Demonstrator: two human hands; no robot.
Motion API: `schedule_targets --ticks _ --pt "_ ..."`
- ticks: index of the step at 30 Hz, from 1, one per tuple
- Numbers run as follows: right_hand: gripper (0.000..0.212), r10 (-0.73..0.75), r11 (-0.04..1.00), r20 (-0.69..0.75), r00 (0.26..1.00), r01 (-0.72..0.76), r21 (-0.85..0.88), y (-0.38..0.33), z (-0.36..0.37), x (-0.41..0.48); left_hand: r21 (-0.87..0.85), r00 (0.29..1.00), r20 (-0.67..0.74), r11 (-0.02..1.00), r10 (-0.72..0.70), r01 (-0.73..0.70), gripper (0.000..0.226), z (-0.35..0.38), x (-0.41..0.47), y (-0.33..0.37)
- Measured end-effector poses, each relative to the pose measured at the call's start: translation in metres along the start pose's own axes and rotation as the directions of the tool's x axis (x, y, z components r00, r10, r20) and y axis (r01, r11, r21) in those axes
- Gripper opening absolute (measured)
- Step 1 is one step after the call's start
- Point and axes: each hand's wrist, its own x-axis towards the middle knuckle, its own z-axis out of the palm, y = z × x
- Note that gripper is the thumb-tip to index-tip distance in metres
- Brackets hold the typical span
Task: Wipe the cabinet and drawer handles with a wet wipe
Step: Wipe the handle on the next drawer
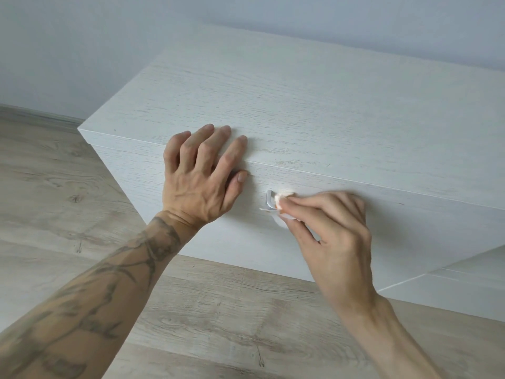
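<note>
A low white wood-grain cabinet (pixel 314 105) stands against the wall. On its front panel sits a small silver handle (pixel 269 199), only its left end showing. My right hand (pixel 333 231) pinches a white wet wipe (pixel 281 199) and presses it against the handle, covering the rest of it. My left hand (pixel 203 173) rests flat on the cabinet's top front edge, just left of the handle, fingers spread and thumb on the front panel.
Light wood-look floor (pixel 68 201) spreads to the left and in front of the cabinet. A pale grey wall (pixel 109 36) runs behind. A second white panel (pixel 451 280) juts out at the lower right of the cabinet.
</note>
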Motion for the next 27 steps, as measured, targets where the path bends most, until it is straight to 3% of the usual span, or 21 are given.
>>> schedule_targets --ticks 3,8,12,19,24,27 --pt "0.013 -0.040 0.999 0.027 0.999 0.040 0.000 -0.001 0.004 0.002 0.004 1.000 0.002 1.000 -0.001 0.001 0.047 0.000 0.000 0.001" --pt "0.015 0.027 0.999 -0.011 1.000 -0.027 -0.018 0.001 -0.003 -0.007 0.000 1.000 -0.003 1.000 -0.001 0.001 0.046 0.000 0.000 0.001" --pt "0.013 -0.043 0.999 0.041 0.998 0.044 -0.023 -0.011 0.013 0.006 0.001 1.000 -0.011 1.000 0.002 -0.002 0.047 0.001 0.000 -0.001" --pt "0.013 0.015 0.997 -0.046 0.999 -0.019 -0.079 0.010 -0.011 -0.013 -0.012 1.000 -0.013 1.000 -0.008 0.008 0.046 0.002 -0.001 0.001" --pt "0.014 -0.084 0.995 0.008 0.996 0.084 -0.062 -0.005 0.011 0.001 -0.008 1.000 -0.017 1.000 -0.004 0.004 0.047 0.003 -0.002 -0.001" --pt "0.016 -0.050 0.995 -0.027 0.998 0.048 -0.083 0.015 -0.010 -0.013 -0.005 1.000 -0.011 1.000 -0.011 0.011 0.047 0.003 -0.002 0.001"
